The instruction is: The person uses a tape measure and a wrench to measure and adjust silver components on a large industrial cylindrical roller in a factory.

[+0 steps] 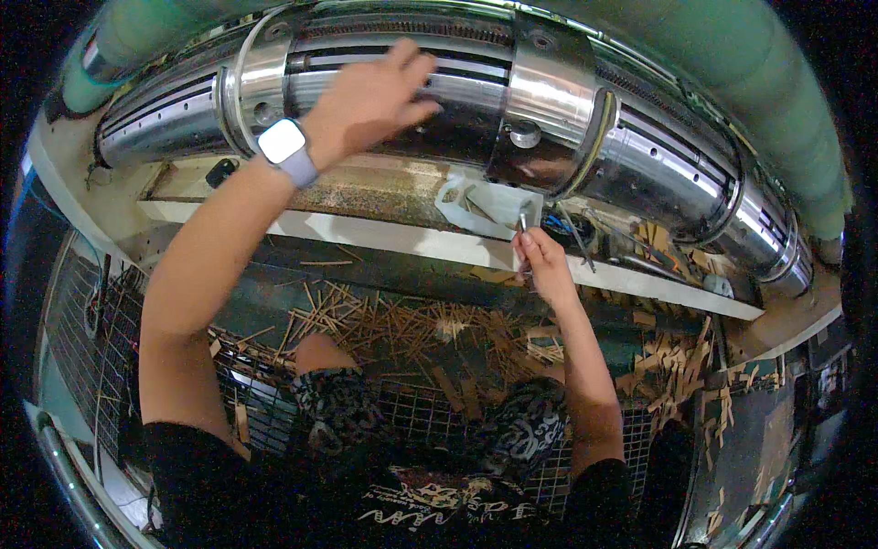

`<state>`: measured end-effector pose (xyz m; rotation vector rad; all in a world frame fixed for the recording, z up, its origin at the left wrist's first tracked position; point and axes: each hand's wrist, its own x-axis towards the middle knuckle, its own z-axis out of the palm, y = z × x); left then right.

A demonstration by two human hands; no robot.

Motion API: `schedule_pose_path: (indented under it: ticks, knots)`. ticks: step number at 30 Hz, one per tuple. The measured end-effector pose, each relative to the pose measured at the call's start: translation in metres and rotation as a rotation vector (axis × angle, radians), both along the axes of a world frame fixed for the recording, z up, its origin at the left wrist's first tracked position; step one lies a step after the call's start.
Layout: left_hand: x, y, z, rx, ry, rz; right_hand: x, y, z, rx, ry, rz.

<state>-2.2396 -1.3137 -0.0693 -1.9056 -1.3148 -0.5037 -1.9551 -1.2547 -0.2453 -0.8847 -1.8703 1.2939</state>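
Note:
My left hand (377,99) is spread over the slotted metal cylinder (466,99), fingers apart with nothing in them. Whether its fingertips touch the surface, I cannot tell. Lower and to the right, my right hand (541,258) is closed around a slim metal rod-like tool (523,221), its tip pointing up. Right behind that tool lies a white plastic container (498,199) with a loop handle, cut open, with something thin inside. Polished metal collars (549,87) ring the cylinder, one bearing a round bolt head (525,134).
A pale ledge (384,236) runs below the cylinder; blue wires (554,222) and thin metal rods (578,240) lie on it. A small black object (221,171) sits at its left. Cardboard strips (393,325) litter the floor and grating. Green rollers (732,64) stand behind.

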Motion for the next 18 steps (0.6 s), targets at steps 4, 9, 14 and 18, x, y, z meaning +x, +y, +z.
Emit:
schedule_pose_path:
  ticks: [4, 9, 14, 18]
  knots:
    - [-0.023, 0.001, 0.007, -0.024, 0.002, 0.179, -0.006, 0.031, -0.011, 0.101, 0.103, -0.113]
    - [-0.022, -0.001, 0.007, -0.032, -0.024, 0.231, -0.022, 0.043, -0.011, 0.092, 0.123, -0.129]
    - [-0.025, 0.002, 0.006, -0.012, 0.038, 0.216, -0.024, 0.049, -0.008, 0.061, 0.107, -0.121]
    - [-0.020, 0.001, 0.004, -0.013, 0.041, 0.227, -0.023, 0.049, -0.007, 0.130, 0.048, -0.149]
